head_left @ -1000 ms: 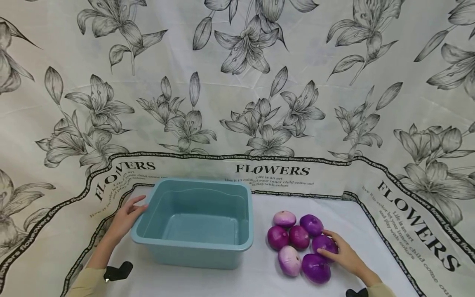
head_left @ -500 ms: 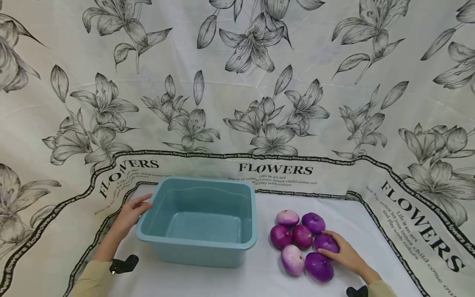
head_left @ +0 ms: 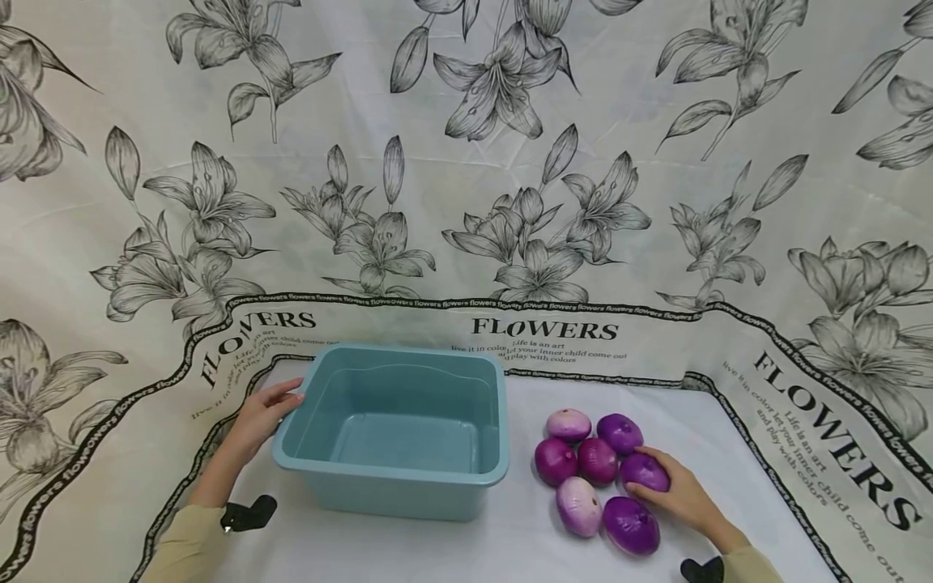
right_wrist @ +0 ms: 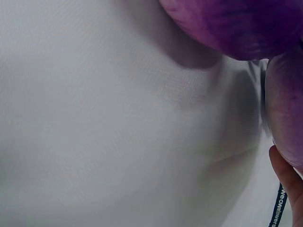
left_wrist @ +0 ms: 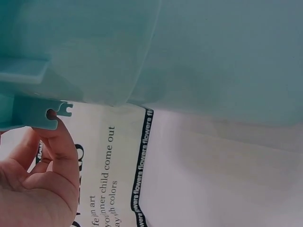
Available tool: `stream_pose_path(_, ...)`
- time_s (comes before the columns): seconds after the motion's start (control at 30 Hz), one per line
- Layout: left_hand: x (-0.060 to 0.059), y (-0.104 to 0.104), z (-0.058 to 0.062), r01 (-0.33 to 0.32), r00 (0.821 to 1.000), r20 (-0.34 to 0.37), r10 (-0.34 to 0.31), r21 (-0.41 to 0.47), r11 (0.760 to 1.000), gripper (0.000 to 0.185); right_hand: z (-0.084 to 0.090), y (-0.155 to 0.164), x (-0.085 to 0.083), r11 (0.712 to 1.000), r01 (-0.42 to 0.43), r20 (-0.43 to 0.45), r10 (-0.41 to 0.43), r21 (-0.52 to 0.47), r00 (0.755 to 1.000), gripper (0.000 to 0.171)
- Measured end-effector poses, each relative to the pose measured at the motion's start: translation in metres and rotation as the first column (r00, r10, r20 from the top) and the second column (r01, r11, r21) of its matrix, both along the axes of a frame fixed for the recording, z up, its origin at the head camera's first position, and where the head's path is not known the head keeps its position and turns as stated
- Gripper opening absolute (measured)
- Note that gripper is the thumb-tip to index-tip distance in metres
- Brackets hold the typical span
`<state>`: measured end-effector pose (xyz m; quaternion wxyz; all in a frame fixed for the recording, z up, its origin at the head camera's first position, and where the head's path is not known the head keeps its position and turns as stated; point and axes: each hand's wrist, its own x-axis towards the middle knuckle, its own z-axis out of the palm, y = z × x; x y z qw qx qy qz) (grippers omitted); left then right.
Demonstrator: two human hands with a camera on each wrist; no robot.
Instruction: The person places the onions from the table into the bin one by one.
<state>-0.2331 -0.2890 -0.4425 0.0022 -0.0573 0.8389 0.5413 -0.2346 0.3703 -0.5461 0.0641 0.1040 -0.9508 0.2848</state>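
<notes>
- Basin [head_left: 397, 495]: plain blue-green, inside and out
- Violet onions [head_left: 631, 526]: three, deep bright purple
- Magenta onions [head_left: 598, 462]: two, redder purple
- Pale onions [head_left: 579, 508]: two, pinkish white shading into purple
- Counter [head_left: 394, 552]: plain white
- Backdrop cloth [head_left: 466, 178]: off-white, grey-and-black lily drawings, black lettering
- Border bands [head_left: 430, 304]: black, white lettering
- Sleeves [head_left: 185, 544]: pale beige
- Wrist pieces [head_left: 250, 513]: black

Left hand [left_wrist: 40, 184], digits bent, holding a light-blue plastic basin [left_wrist: 208, 52] at its edge; one digit runs up behind a notched rib [left_wrist: 33, 111], its skin showing at the round notch. Basin wall spreads above the hand and off to its right. Just right of the hand, printed cloth [left_wrist: 106, 156], "inner child come out" legible; past that, black "flowers" border [left_wrist: 142, 161]; farthest right, plain white cloth [left_wrist: 227, 175], faintly creased.
</notes>
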Motion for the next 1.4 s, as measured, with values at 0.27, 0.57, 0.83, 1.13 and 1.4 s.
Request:
stream_pose_path(0.27, -0.001, 0.0, -0.002, -0.014, 1.0, 0.013, 0.014, 0.022, 1.0, 0.056, 0.018, -0.003, -0.002, 1.0, 0.0, -0.087, 0.003, 0.03, 0.996, 0.077)
stream_pose_path(0.57, -0.002, 0.0, -0.003, -0.031, 1.0, 0.001, 0.031, 0.007, 0.999, 0.057, 0.05, -0.03, -0.009, 0.998, -0.06, -0.14, 0.063, 0.023, 0.988, 0.078)
stream_pose_path(0.83, -0.001, 0.0, -0.004, -0.029, 1.0, -0.007, 0.029, 0.005, 1.0, 0.057, 0.078, -0.069, -0.011, 0.98, -0.194, -0.183, 0.197, 0.035, 0.963, 0.073)
stream_pose_path(1.13, 0.001, 0.001, -0.002, -0.015, 1.0, -0.002, 0.015, 0.01, 1.0, 0.057, 0.118, -0.113, -0.015, 0.943, -0.323, -0.257, 0.333, 0.081, 0.907, 0.077)
stream_pose_path(1.4, -0.002, 0.002, -0.003, -0.037, 0.999, 0.01, 0.037, 0.001, 0.999, 0.057, 0.163, -0.142, -0.028, 0.913, -0.394, -0.252, 0.407, 0.102, 0.878, 0.081)
